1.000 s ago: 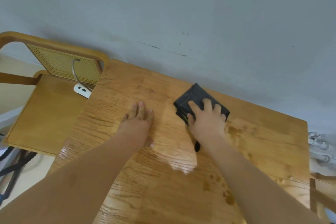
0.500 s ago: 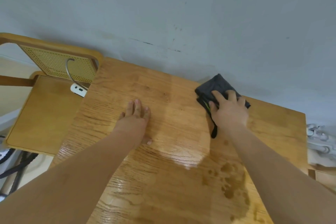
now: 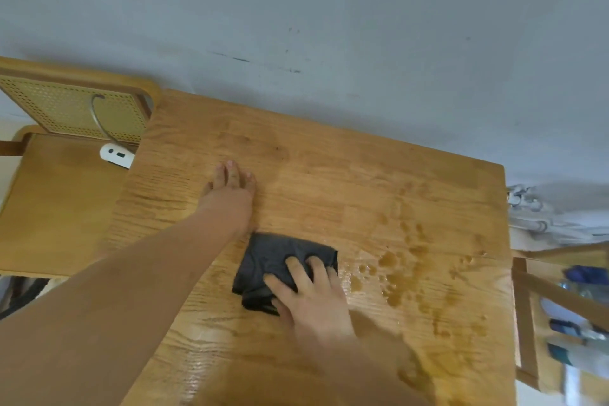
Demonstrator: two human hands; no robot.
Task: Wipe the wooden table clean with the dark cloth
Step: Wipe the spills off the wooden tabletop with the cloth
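The right hand presses flat, fingers spread, on the dark cloth at the centre of the frame, on the wooden bench; the left hand lies palm down above it, fingers together, its wrist just beside the cloth's upper edge; wet droplets glisten right of the cloth; a cane-backed chair stands at the upper left.

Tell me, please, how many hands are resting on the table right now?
2. The left hand lies flat on the bare wood of the table, toward its left side. The right hand presses the dark cloth nearer the front edge, beside the wet spots.
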